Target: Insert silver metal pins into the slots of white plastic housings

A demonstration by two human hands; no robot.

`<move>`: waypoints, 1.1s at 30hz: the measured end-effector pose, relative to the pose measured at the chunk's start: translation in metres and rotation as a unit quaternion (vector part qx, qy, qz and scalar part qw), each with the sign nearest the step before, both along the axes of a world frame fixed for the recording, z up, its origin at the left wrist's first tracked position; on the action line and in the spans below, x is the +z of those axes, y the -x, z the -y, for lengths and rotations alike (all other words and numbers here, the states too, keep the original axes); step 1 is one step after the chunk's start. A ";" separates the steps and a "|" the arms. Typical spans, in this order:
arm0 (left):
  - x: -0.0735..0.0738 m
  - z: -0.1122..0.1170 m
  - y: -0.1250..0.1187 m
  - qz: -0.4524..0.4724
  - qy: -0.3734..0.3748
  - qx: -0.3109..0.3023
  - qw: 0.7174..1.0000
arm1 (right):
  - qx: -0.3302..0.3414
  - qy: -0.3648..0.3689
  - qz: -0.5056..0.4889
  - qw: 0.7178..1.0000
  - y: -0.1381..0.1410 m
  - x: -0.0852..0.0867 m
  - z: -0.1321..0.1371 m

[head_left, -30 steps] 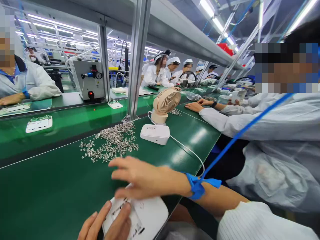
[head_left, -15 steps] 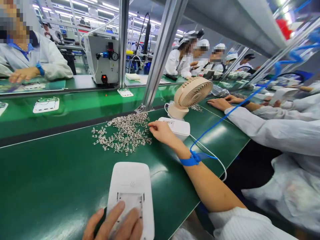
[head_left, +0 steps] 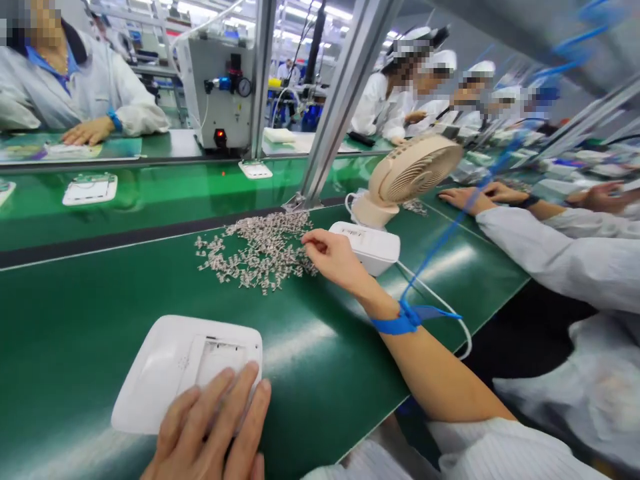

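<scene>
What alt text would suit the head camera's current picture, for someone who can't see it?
A person's left hand rests on a white plastic casing on a green workbench, while the right hand, with a blue wrist strap, is at the edge of a pile of small metal parts. Beyond are a beige fan and people in white.

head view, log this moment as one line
left hand: on white case | right hand: at right edge of metal bits | fan: behind white box
</scene>
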State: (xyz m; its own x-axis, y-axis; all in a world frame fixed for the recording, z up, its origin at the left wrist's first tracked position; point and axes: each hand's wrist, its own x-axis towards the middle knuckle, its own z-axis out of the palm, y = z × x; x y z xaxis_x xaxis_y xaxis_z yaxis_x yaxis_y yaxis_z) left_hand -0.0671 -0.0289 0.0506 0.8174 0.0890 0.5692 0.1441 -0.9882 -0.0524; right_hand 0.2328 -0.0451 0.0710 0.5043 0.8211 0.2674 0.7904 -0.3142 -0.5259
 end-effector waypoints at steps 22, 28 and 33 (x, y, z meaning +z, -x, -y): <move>0.004 0.011 -0.008 -0.022 -0.061 0.119 0.991 | 0.272 -0.178 -0.038 0.945 0.126 -0.014 0.012; 0.008 0.012 -0.008 -0.085 -0.058 0.146 0.984 | 0.246 -0.194 0.006 0.950 0.130 -0.017 0.012; 0.008 0.013 -0.008 -0.096 -0.055 0.149 0.983 | 0.254 -0.182 -0.023 0.950 0.128 -0.015 0.021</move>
State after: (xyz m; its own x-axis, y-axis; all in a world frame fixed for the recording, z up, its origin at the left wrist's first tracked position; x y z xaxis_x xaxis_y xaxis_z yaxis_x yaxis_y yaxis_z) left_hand -0.0591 -0.0416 0.0590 0.8575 0.2879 0.4263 0.4039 -0.8901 -0.2113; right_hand 0.1048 -0.0662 0.0560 0.0857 0.8187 0.5678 0.7646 0.3113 -0.5643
